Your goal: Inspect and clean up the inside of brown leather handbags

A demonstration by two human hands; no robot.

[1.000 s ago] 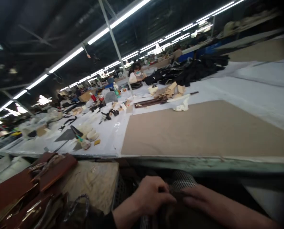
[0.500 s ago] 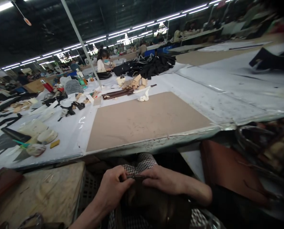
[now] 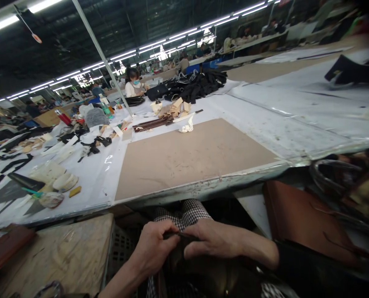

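On my lap, over checked trousers (image 3: 195, 209), lies a dark brown bag-like piece (image 3: 209, 273) with a small metallic glint low on it. Its top edge is pinched between the thumb and fingers of my left hand (image 3: 158, 244). My right hand (image 3: 207, 238) grips the same edge close beside the left, its fingers behind and its thumb in front. Shadow hides the lower part of the piece and most of my fingertips.
Ahead is a white-covered table (image 3: 252, 109) with a beige sheet (image 3: 190, 153) and crumpled white tissue (image 3: 187, 125). A glue pot (image 3: 65, 181) stands left. Brown leather bags (image 3: 299, 219) lie right; a board-topped crate (image 3: 69, 248) is left. A co-worker (image 3: 135, 85) sits across.
My right thumb has moved down, away from the edge and from my left thumb. Both hands sit slightly lower in view, and the whole view has shifted a little.
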